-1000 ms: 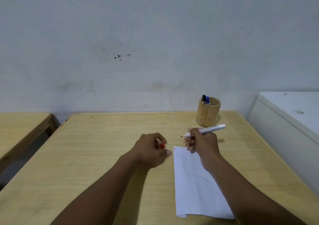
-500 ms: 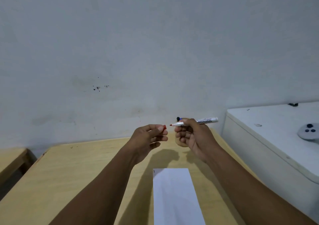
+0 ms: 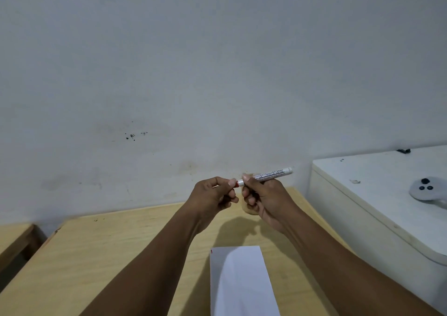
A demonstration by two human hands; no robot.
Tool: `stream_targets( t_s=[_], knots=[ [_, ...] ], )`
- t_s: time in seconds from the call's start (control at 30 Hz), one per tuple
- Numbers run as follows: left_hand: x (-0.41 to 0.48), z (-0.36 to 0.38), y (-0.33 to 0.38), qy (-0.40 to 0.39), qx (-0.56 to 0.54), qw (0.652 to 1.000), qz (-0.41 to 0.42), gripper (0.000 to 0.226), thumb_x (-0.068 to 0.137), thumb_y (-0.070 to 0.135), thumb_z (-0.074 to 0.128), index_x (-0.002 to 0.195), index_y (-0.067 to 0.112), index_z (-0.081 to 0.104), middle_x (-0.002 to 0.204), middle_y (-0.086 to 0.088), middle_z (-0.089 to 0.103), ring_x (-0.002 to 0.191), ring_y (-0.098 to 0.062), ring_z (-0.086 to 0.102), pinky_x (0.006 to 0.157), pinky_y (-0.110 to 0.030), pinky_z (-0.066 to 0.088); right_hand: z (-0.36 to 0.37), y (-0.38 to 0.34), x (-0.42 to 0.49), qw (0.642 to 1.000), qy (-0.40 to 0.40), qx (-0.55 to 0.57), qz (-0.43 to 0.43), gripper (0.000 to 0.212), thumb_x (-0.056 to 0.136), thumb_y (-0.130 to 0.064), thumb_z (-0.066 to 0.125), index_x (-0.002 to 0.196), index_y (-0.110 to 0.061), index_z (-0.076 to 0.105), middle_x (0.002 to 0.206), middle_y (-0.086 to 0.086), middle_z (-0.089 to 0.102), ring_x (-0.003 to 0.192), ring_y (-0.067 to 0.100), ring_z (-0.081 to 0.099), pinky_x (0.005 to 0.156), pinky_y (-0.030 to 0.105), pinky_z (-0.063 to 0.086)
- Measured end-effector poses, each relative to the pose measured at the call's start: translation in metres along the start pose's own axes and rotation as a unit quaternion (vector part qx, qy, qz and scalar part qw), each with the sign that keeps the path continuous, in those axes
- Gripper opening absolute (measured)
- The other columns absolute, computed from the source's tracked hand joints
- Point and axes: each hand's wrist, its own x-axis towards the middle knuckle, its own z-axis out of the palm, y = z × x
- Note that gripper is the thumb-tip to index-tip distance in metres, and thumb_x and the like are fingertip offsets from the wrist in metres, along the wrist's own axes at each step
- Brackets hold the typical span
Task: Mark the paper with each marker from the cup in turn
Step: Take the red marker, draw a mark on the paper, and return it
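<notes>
My right hand (image 3: 263,199) grips a white marker (image 3: 273,174) held level above the table, its back end pointing right. My left hand (image 3: 212,195) pinches the red cap (image 3: 238,183) at the marker's tip, and the cap sits on the tip. The white paper (image 3: 239,281) lies on the wooden table (image 3: 108,255) below the hands, with a small red mark at its top left corner (image 3: 211,251). The wooden cup (image 3: 249,210) is almost wholly hidden behind my right hand; the markers in it are hidden.
A white chest-like unit (image 3: 377,202) stands right of the table, with a grey controller (image 3: 427,189) on top. A second wooden table (image 3: 14,238) sits at the left, across a gap. The wall lies straight behind the table.
Both hands rose from the paper to above the table. The cap in my left hand, apart from the tip half a second ago, now meets the marker's tip. The view tilted upward.
</notes>
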Motion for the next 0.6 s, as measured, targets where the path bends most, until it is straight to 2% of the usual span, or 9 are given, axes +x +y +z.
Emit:
stream_targets(
  t_s=[0.1, 0.2, 0.27, 0.33, 0.4, 0.5, 0.6],
  knots=[
    [0.009, 0.000, 0.005, 0.047, 0.082, 0.995, 0.038, 0.018, 0.095, 0.023, 0.072, 0.086, 0.007, 0.073, 0.064, -0.002, 0.065, 0.055, -0.013, 0.062, 0.062, -0.028, 0.044, -0.010, -0.007, 0.010, 0.995, -0.002, -0.076, 0.060, 0.037, 0.092, -0.045, 0.070, 0.094, -0.008, 0.069, 0.066, 0.007, 0.058, 0.049, 0.013, 0.041, 0.045, 0.024, 0.029],
    [0.028, 0.002, 0.016, 0.116, 0.191, 0.970, 0.101, 0.018, 0.094, 0.024, 0.073, 0.081, 0.011, 0.072, 0.064, -0.001, 0.070, 0.055, -0.010, 0.065, 0.060, -0.026, 0.046, -0.036, -0.021, 0.028, 0.979, 0.099, -0.157, 0.089, 0.058, 0.087, -0.065, 0.064, 0.096, -0.008, 0.069, 0.064, 0.006, 0.063, 0.047, 0.014, 0.044, 0.044, 0.024, 0.032],
    [0.041, 0.003, 0.025, 0.138, 0.269, 0.943, 0.138, 0.019, 0.094, 0.025, 0.072, 0.083, 0.009, 0.072, 0.068, -0.002, 0.073, 0.053, -0.003, 0.065, 0.057, -0.017, 0.046, -0.057, -0.031, 0.039, 0.965, 0.164, -0.190, 0.079, 0.058, 0.093, -0.062, 0.058, 0.098, -0.005, 0.067, 0.068, 0.011, 0.067, 0.049, 0.017, 0.047, 0.045, 0.026, 0.035],
    [0.055, 0.004, 0.033, 0.136, 0.353, 0.913, 0.156, 0.019, 0.094, 0.027, 0.072, 0.085, 0.010, 0.072, 0.070, -0.002, 0.075, 0.053, 0.001, 0.064, 0.050, -0.008, 0.042, -0.074, -0.040, 0.046, 0.956, 0.185, -0.221, 0.063, 0.052, 0.097, -0.055, 0.055, 0.102, -0.004, 0.066, 0.072, 0.013, 0.069, 0.052, 0.019, 0.049, 0.046, 0.028, 0.038],
    [0.069, 0.005, 0.037, 0.119, 0.423, 0.884, 0.159, 0.017, 0.094, 0.027, 0.072, 0.086, 0.011, 0.072, 0.073, -0.002, 0.076, 0.062, -0.003, 0.067, 0.052, -0.011, 0.044, -0.085, -0.047, 0.050, 0.950, 0.183, -0.249, 0.051, 0.046, 0.099, -0.048, 0.056, 0.103, -0.004, 0.067, 0.073, 0.012, 0.069, 0.053, 0.019, 0.052, 0.047, 0.028, 0.040],
    [0.086, 0.013, 0.038, 0.089, 0.496, 0.848, 0.167, 0.013, 0.093, 0.025, 0.071, 0.086, 0.014, 0.071, 0.077, 0.002, 0.074, 0.079, -0.016, 0.069, 0.063, -0.024, 0.050, -0.096, -0.049, 0.057, 0.947, 0.175, -0.267, 0.041, 0.042, 0.098, -0.043, 0.059, 0.104, -0.003, 0.067, 0.074, 0.011, 0.069, 0.053, 0.018, 0.054, 0.049, 0.028, 0.041],
    [0.097, 0.027, 0.033, 0.068, 0.540, 0.822, 0.167, 0.011, 0.093, 0.027, 0.070, 0.092, 0.016, 0.073, 0.081, 0.004, 0.070, 0.078, -0.016, 0.065, 0.063, -0.026, 0.047, -0.102, -0.041, 0.064, 0.945, 0.163, -0.283, 0.036, 0.041, 0.098, -0.042, 0.061, 0.106, -0.001, 0.067, 0.075, 0.011, 0.069, 0.055, 0.018, 0.056, 0.049, 0.027, 0.041]
  ],
)
